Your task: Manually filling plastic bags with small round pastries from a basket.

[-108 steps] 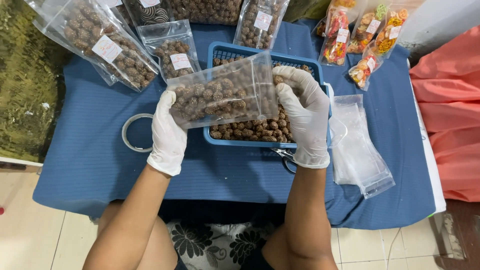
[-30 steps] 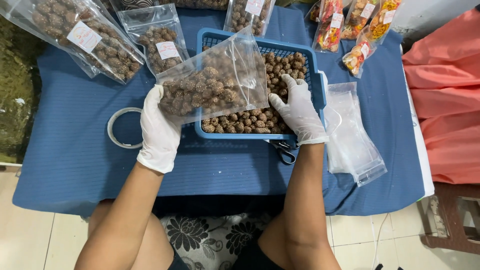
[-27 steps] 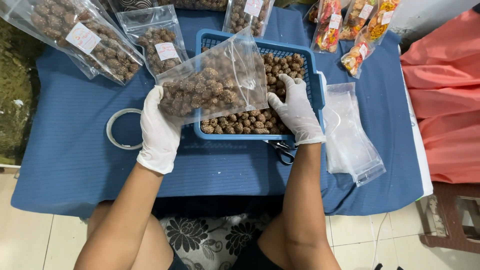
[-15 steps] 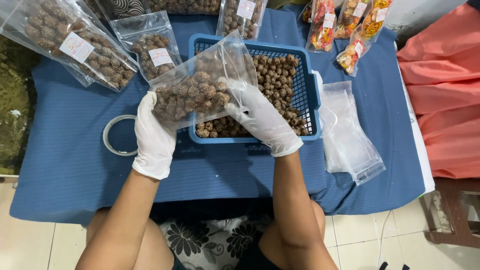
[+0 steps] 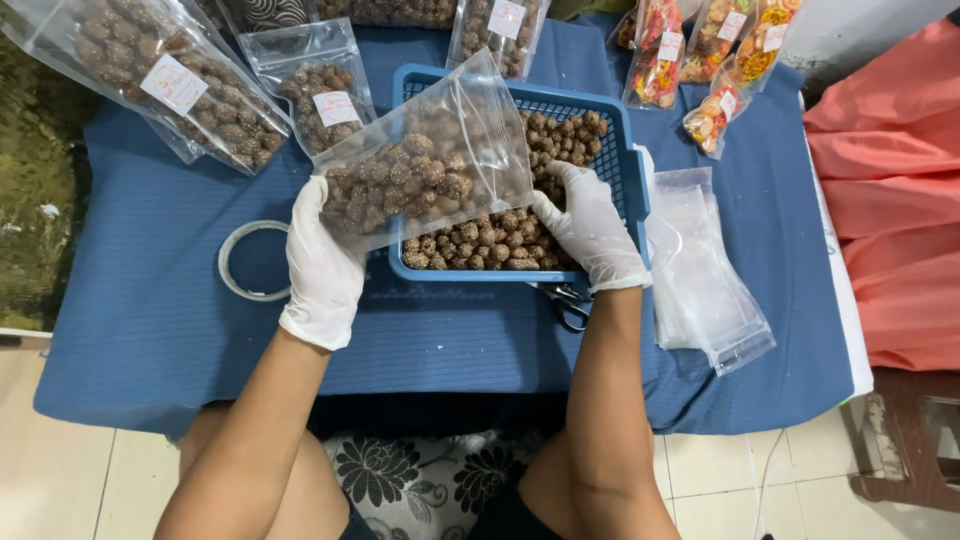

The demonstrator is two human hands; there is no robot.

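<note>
Head view: a clear bag (image 5: 425,160), already well filled with brown coated balls, is held tilted above the blue basket (image 5: 625,165). The left hand (image 5: 322,262), in a white glove, is closed around the bag's lower left corner. The right hand (image 5: 590,225), also gloved, is down inside the basket with fingers curled over the loose balls (image 5: 480,245); whether any are actually pinched cannot be told.

Progress, judged from the layout: three filled and labelled bags (image 5: 150,85) are laid along the far edge of the blue cloth (image 5: 150,330), so that part is done. The basket is still about half full, and a stack of empty clear bags (image 5: 705,275) lies just right of it, so plenty is left.

Also seen: a tape ring (image 5: 245,260) left of the basket, scissors (image 5: 565,300) partly hidden under the right wrist, and small packets of colourful snacks (image 5: 715,75) at the far right.
</note>
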